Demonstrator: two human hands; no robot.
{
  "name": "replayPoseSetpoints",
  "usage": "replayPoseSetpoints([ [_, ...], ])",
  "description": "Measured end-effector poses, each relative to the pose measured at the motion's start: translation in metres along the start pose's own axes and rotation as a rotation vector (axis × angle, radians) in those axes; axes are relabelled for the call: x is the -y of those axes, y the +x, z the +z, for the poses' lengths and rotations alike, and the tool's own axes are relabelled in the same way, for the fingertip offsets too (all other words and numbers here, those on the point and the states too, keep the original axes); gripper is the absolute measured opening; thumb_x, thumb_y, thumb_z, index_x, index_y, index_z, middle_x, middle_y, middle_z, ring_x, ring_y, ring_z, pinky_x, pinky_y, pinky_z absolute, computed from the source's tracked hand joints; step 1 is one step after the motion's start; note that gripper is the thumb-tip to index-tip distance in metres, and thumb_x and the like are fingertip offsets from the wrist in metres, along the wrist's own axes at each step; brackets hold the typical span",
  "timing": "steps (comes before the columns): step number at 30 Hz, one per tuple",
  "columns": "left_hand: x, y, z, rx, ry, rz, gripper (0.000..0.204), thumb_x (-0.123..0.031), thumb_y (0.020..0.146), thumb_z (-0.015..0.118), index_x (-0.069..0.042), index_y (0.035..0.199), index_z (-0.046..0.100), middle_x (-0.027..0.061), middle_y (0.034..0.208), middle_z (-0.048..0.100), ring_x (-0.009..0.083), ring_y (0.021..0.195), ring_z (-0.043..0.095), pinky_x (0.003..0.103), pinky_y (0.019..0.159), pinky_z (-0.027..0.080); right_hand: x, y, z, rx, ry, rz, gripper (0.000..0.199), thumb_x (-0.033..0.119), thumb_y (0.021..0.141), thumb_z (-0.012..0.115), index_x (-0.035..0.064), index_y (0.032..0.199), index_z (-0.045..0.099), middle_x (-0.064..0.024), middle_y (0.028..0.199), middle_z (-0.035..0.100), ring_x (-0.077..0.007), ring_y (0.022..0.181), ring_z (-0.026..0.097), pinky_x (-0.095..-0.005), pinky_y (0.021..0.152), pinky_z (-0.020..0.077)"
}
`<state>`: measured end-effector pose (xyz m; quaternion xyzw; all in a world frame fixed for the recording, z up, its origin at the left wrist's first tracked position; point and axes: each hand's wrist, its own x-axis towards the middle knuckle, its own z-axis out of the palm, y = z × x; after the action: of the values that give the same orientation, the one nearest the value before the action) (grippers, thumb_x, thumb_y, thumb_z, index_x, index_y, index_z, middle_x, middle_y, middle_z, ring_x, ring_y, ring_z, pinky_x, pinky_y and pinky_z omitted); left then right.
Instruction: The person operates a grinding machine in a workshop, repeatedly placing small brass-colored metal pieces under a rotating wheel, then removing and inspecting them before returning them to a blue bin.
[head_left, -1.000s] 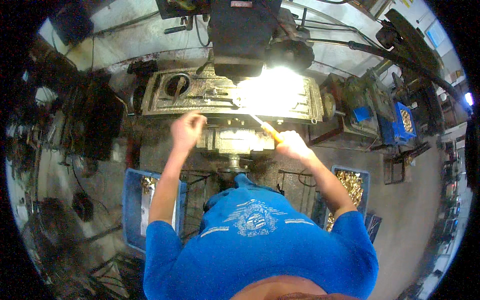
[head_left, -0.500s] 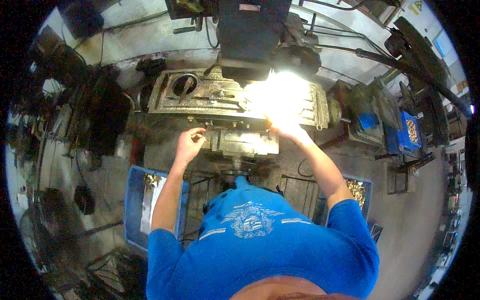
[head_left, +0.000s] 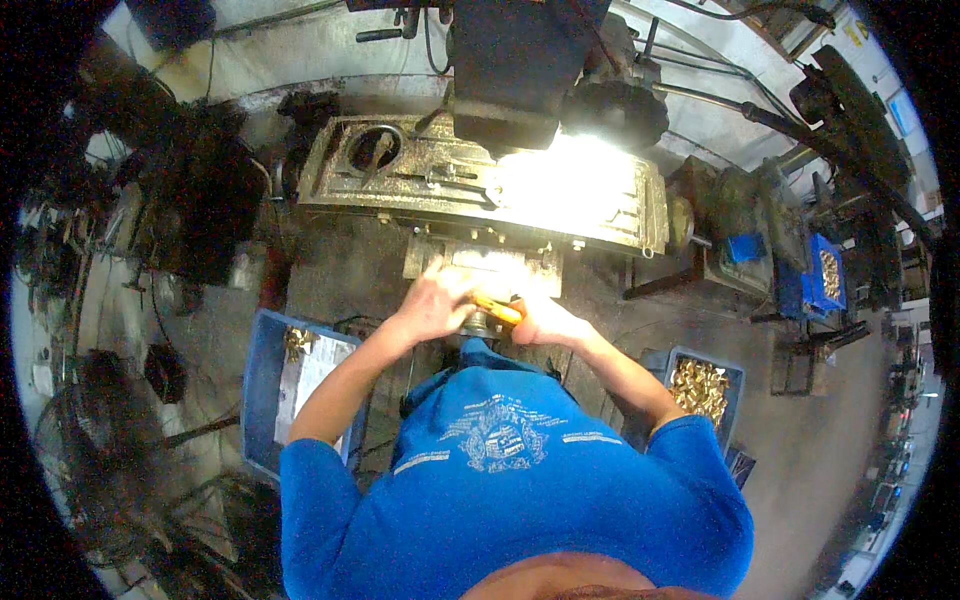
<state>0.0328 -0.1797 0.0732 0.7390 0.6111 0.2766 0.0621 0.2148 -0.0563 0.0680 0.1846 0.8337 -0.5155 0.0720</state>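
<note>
In front of my body, my two hands meet just this side of the milling machine's long metal table. A slim orange-yellow piece lies between them; its exact kind is not clear. My right hand is closed around its right end. At the other end, the curled fingers of my left hand touch it. Lamp glare whites out the table's right half, hiding what sits there.
A blue bin with a few brass parts and a white sheet stands left. On the right is another blue bin, heaped with brass parts. Farther right, a blue tray holds small pieces. The dark machine head overhangs the table.
My right hand has come out of the glare at the table, toward my body, with the orange-yellow piece. My left hand has moved right and nearer to meet it.
</note>
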Motion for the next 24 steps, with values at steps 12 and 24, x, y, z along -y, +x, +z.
replayPoseSetpoints([
  [12, 0.033, -0.027, 0.059, 0.212, -0.275, -0.243, 0.029, -0.031, 0.067, 0.071, -0.010, 0.087, 0.067, 0.0109, 0.081, 0.065, 0.0283, 0.075, 0.063, 0.036, 0.065, 0.049, -0.046, -0.006, 0.043, 0.000, -0.177, 0.281, 0.027, 0.020, 0.065, 0.057, 0.0084, 0.088, 0.064, -0.0180, 0.078, 0.063, -0.0333, 0.075, 0.062, -0.0414, 0.070, 0.0490],
  [24, 0.046, -0.056, 0.041, 0.182, -0.377, -0.526, 0.021, -0.030, 0.072, 0.068, -0.009, 0.076, 0.069, 0.0121, 0.063, 0.062, 0.0236, 0.055, 0.059, 0.035, 0.052, 0.043, -0.061, 0.013, 0.051, -0.077, -0.214, 0.040, 0.046, 0.011, 0.063, 0.058, 0.0094, 0.109, 0.059, -0.0155, 0.100, 0.062, -0.0293, 0.094, 0.060, -0.0369, 0.079, 0.0473],
])
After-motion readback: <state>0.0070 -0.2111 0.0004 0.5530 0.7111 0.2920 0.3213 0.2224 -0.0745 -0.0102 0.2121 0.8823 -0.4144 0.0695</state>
